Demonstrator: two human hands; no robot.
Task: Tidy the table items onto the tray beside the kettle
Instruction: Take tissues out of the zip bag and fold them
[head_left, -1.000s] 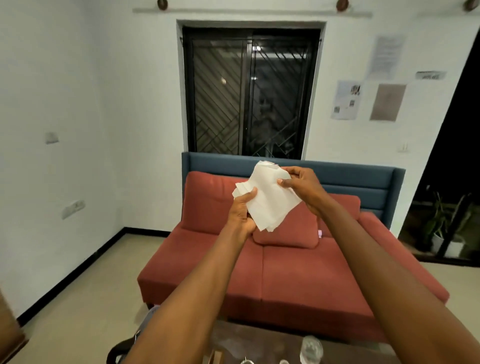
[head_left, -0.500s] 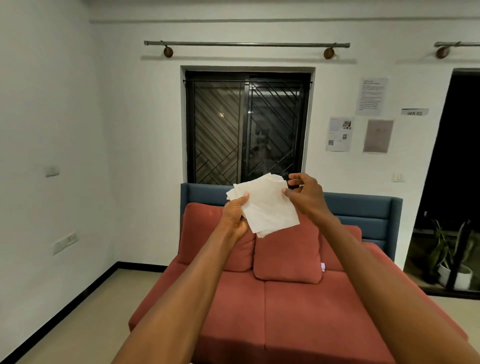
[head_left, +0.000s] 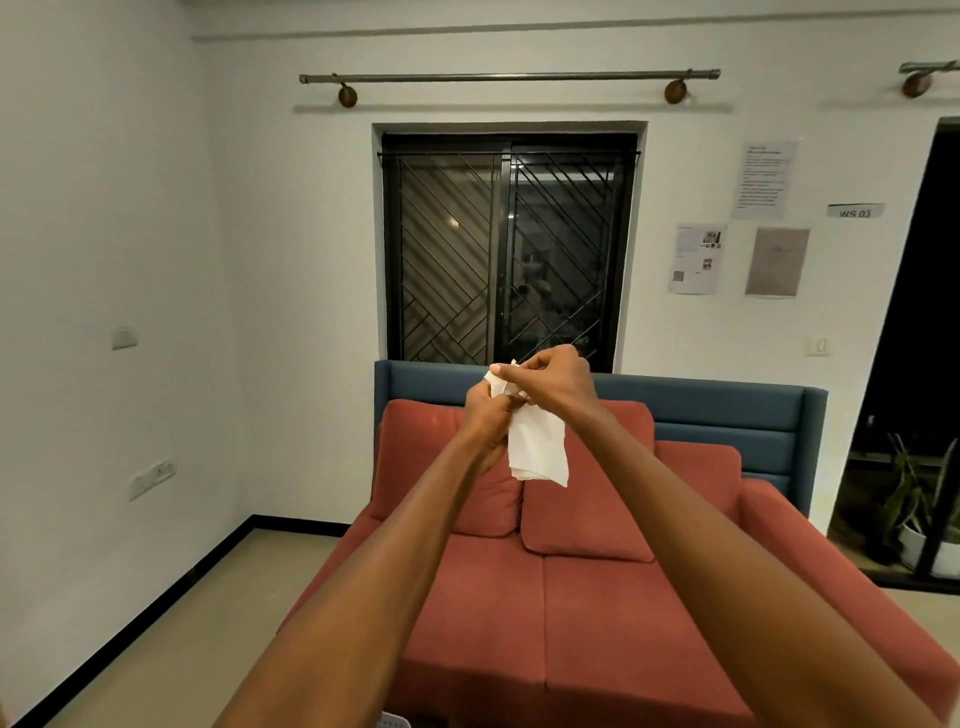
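Note:
Both my arms are stretched out in front of me at chest height, over the sofa. A white paper napkin (head_left: 537, 449) hangs folded between my hands. My left hand (head_left: 485, 415) grips its upper left part with curled fingers. My right hand (head_left: 553, 384) lies across the top and pinches the upper edge. The napkin's lower half dangles free below both hands. The table, the tray and the kettle are out of view.
A red sofa (head_left: 597, 623) with a blue back (head_left: 727, 410) and two red cushions stands straight ahead under a barred window (head_left: 509, 249). A potted plant (head_left: 919, 514) sits by the dark doorway at the right. Bare floor (head_left: 171, 623) runs along the left wall.
My hands came together and the napkin went from spread out to folded and hanging. The view tilted upward, so the table edge at the bottom dropped out of sight.

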